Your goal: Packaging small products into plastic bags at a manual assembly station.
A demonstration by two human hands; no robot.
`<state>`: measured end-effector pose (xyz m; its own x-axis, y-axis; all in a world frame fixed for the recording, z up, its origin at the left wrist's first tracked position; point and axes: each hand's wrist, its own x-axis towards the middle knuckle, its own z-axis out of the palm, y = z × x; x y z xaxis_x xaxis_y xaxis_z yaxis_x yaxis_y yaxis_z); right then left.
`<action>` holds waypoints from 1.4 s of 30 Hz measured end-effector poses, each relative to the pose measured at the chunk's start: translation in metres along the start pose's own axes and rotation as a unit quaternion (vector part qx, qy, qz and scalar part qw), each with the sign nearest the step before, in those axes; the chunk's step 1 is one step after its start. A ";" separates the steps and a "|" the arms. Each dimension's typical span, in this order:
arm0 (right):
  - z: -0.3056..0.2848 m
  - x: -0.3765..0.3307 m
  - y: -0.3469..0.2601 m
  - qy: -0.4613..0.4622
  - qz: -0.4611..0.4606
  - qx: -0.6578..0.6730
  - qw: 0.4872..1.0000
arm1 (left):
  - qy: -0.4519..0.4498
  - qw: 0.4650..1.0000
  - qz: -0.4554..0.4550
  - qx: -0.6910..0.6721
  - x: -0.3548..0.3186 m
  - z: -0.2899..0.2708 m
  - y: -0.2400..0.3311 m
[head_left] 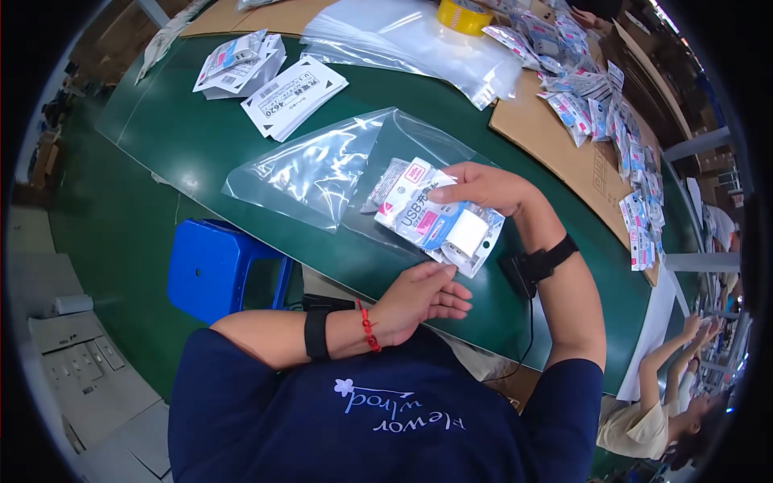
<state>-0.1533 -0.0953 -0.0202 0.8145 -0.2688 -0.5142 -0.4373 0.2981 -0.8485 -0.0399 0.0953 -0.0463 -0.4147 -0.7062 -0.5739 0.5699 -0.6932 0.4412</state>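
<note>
My right hand [487, 187] grips a small stack of packaged chargers [419, 211], thumb on top and the other fingers underneath. The packs are white, pink and blue, and a white plug block shows through the front one. Just below the stack's near corner is my left hand [419, 299], palm turned partly up, fingers loosely apart and nothing in them. Whether its fingertips touch the packs I cannot tell. Under and left of the stack a clear plastic bag [310, 173] lies flat on the green table [173, 129].
White printed cards [294, 97] and another charger pack [235, 52] lie at the far left. Clear bags [386, 36] and a yellow tape roll [465, 16] are at the back. Many packs lie on cardboard [555, 153] at right. A blue stool [205, 270] stands left.
</note>
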 end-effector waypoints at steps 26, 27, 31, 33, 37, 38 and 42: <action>0.072 -0.043 0.035 0.266 -0.110 0.292 0.912 | -0.391 0.800 0.015 0.454 0.017 0.049 -0.042; 0.075 -0.034 0.032 0.262 -0.112 0.289 0.914 | -0.388 0.801 0.013 0.456 0.017 0.050 -0.048; 0.083 0.004 0.021 0.287 -0.176 0.301 0.892 | -0.432 0.720 0.106 0.533 0.015 0.057 -0.070; 0.074 0.012 0.023 0.232 -0.226 0.300 0.897 | -0.446 0.683 0.090 0.572 0.015 0.059 -0.063; 0.066 0.014 0.036 0.203 -0.294 0.233 0.905 | -0.487 0.606 0.140 0.613 -0.001 0.050 -0.012; 0.064 0.007 0.041 0.201 -0.308 0.200 0.908 | -0.481 0.614 0.155 0.607 -0.008 0.055 0.027; 0.059 -0.053 0.048 0.301 -0.252 -0.134 0.910 | -0.222 0.963 0.147 0.044 0.007 0.023 0.102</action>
<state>-0.1947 -0.0130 -0.0264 0.6154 -0.7870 0.0424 -0.2089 -0.2147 -0.9541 -0.0009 0.0163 0.0110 -0.5183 -0.8520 -0.0733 0.6548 -0.4506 0.6068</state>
